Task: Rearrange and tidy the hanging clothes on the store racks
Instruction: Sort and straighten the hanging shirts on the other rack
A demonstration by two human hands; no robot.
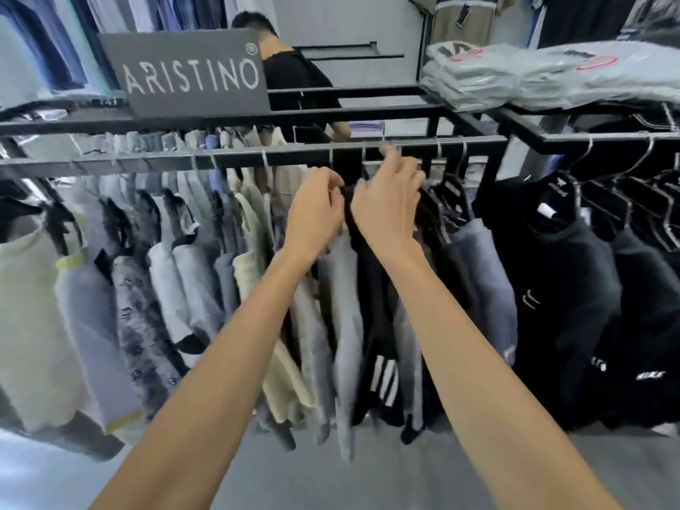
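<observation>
Black metal rack rail (228,156) crosses a grey-floored (368,484) clothing shop.

We are losing both bare forearms past the bottom edge. Our left hand (315,207) is covering the top of the black hanging garment (371,307), so we cannot tell whether its fingers are pinching cloth or hanger. Our right hand (390,204) is blurring at the fingertips, hiding what they are touching under the black metal rail (147,160). The grey brand sign (184,73) is hiding part of the person in black (294,75) behind it.
</observation>
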